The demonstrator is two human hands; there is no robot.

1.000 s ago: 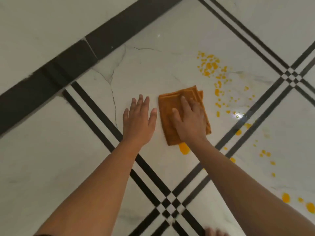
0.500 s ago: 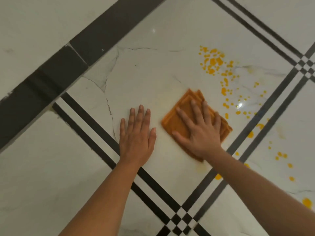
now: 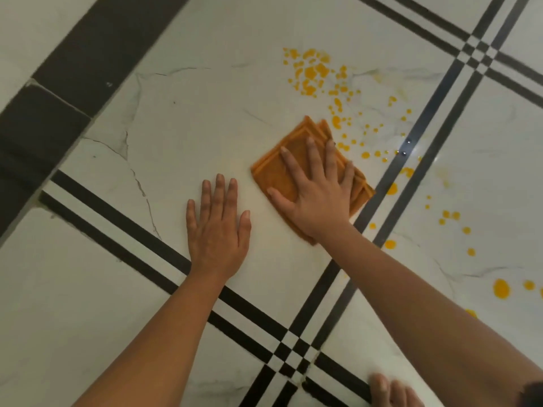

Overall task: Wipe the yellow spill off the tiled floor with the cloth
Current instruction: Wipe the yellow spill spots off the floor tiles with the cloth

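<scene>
A folded orange cloth [image 3: 273, 168] lies flat on the white tiled floor [image 3: 191, 136]. My right hand [image 3: 317, 192] presses down on it with fingers spread. My left hand [image 3: 219, 230] rests flat on the bare tile to the left of the cloth, holding nothing. The yellow spill [image 3: 311, 73] is a dense cluster of drops beyond the cloth, with scattered drops trailing right and toward me across the black tile stripes, including a larger drop [image 3: 501, 288] at the right.
Double black stripes [image 3: 411, 160] run diagonally just right of the cloth and cross another pair near me. A wide dark band [image 3: 97, 51] runs across the upper left. My toes [image 3: 388, 390] show at the bottom edge.
My right hand has slid the cloth to the right and turned it, wiping over the drop that lay near its lower edge. The left hand stays planted on the tile.
</scene>
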